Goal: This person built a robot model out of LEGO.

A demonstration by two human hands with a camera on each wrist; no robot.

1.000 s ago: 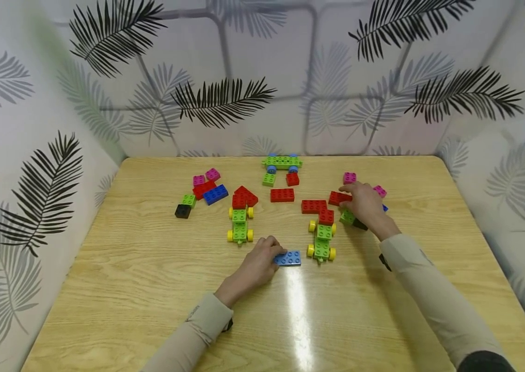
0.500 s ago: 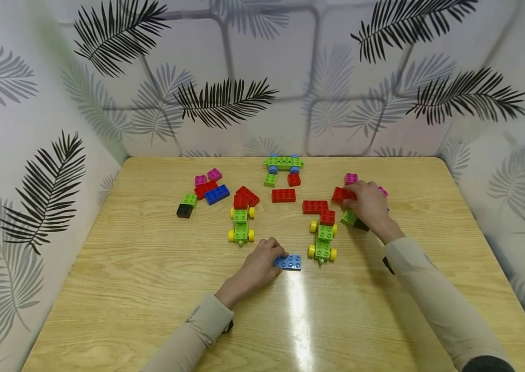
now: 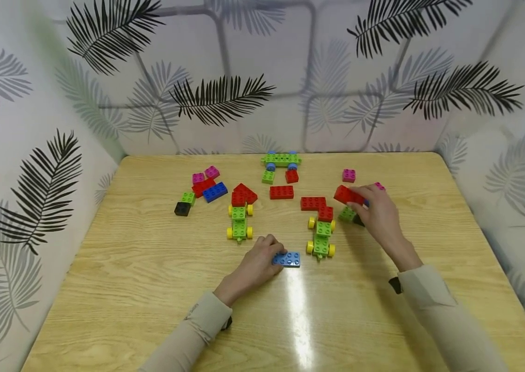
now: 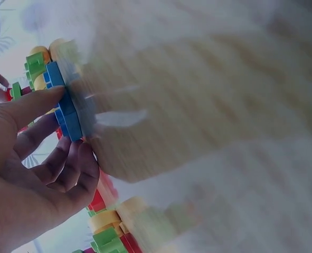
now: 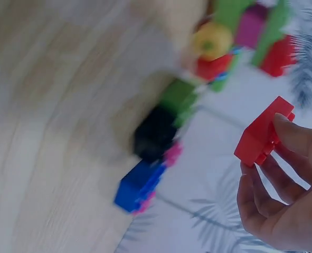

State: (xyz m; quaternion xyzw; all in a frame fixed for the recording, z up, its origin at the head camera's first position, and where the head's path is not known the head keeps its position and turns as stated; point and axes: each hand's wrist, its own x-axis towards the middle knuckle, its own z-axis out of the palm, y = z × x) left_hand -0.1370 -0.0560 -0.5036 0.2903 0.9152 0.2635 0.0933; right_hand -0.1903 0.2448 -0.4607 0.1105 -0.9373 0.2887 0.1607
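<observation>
My left hand (image 3: 260,258) pinches the left end of a light blue building brick (image 3: 291,259) at the middle of the table; the left wrist view shows thumb and fingers about the blue brick (image 4: 64,105). Off to the right, my right hand (image 3: 380,214) holds a red building brick (image 3: 347,195) between thumb and fingers. In the right wrist view that red brick (image 5: 262,132) is raised off the table. Below it lie a green brick (image 3: 348,213) and a black brick (image 3: 359,219), partly covered by the hand. A blue brick (image 5: 137,185) lies beside them.
Two green wheeled bases with yellow wheels, one left (image 3: 239,223) and one right (image 3: 321,239), carry red bricks at their far ends. A green base with blue wheels (image 3: 281,159) stands at the back. Several loose bricks lie left, around a blue brick (image 3: 215,192).
My right hand has gripped the red brick, lifted it from the pile and drawn back slightly to the right. The left hand stays on the light blue brick.
</observation>
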